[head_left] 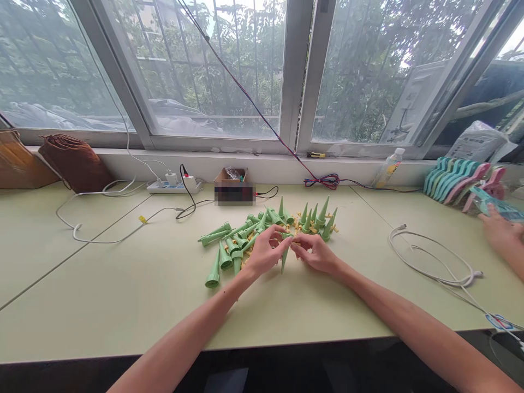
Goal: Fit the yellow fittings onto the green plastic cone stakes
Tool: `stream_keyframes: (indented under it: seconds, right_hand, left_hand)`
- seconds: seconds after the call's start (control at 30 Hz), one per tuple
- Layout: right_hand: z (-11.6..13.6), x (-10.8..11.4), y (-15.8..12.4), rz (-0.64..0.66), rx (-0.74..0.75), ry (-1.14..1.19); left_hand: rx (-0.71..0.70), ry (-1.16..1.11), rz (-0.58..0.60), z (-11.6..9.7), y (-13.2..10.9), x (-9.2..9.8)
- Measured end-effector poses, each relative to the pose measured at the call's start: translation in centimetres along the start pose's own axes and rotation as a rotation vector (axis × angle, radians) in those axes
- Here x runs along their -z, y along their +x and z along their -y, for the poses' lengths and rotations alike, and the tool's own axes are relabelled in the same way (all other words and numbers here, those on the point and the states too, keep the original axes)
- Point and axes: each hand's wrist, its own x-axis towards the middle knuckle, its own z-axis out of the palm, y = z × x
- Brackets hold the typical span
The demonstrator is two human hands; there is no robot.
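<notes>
Windows [216, 65] run across the back, foliage behind the glass. Your pale yellow-green table [123, 305] spans the full width below, seams visible. Your left forearm [196, 330] comes in from bottom left, your right forearm [393, 314] from bottom right; they converge mid-table. Green cones [226, 256] lie heaped just left of and beyond your hands, mostly tipped over; a smaller group [322, 210] stands points-up beyond your right hand. Far right: teal and pink clips [444, 177] in a row, with another person's hand [505, 234] beside them.

Your left hand [268, 252]: thumb and fingers closed on one cone near its wide end, palm turned inward, fingers curled over. Your right hand [317, 254]: thumb and index nipped together, other fingers folded, wrist low by the tabletop. The two sets of fingertips almost meet.

Held cone [284, 263] sits between your hands, near-vertical, point down, wide end up. Smallest: a yellow piece [295, 244] at your right fingertips, pinched against the cone's side; detail too small to read.
</notes>
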Motion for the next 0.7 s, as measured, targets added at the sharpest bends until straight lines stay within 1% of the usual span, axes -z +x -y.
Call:
stream_keyframes:
  seconds: [0.7]
  right_hand:
    - [-0.11, -0.02, 0.1, 0.009, -0.003, -0.017]
  left_hand:
    - [-0.023, 0.027, -0.007, 0.31, 0.18, 0.01]
